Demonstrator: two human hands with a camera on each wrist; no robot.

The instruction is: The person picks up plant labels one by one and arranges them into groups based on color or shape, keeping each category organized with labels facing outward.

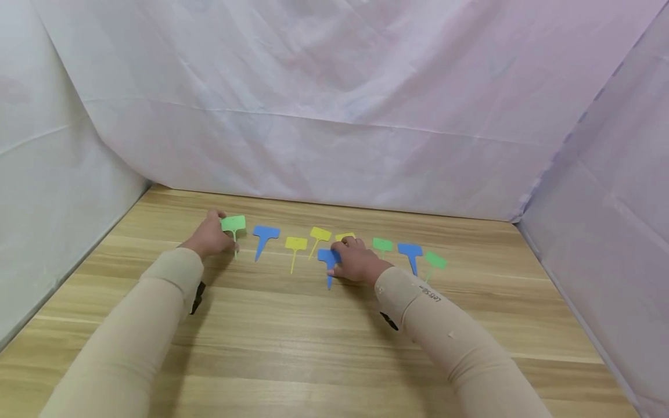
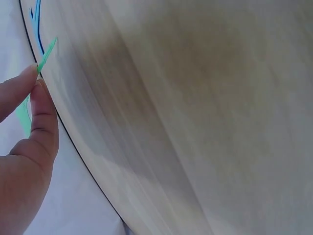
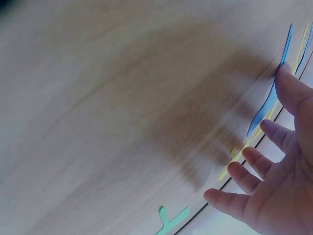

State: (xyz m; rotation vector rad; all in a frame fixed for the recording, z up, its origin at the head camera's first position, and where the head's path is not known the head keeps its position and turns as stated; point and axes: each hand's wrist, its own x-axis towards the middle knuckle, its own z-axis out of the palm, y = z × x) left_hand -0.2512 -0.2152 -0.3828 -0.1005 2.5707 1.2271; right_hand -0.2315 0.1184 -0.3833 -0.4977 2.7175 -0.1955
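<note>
Thumb and finger of my left hand (image 1: 211, 234) pinch a green plant label (image 1: 233, 223) at the left end of a row of T-shaped labels. In the left wrist view, the green stem (image 2: 47, 55) sticks out past the fingertips. Beside it lies a blue label (image 1: 266, 232). My right hand (image 1: 358, 260) rests over another blue label (image 1: 327, 256), thumb at its stem and forefinger close to its head. The other fingers spread loosely in the right wrist view. Partly covered by this hand is a yellow label (image 1: 345, 237).
Two yellow labels (image 1: 296, 243) lie between the hands. Right of my right hand are a green label (image 1: 382, 244), a blue label (image 1: 410, 250) and another green label (image 1: 436, 259). White cloth (image 1: 324, 157) encloses the wooden table (image 1: 272, 348) at the back and sides.
</note>
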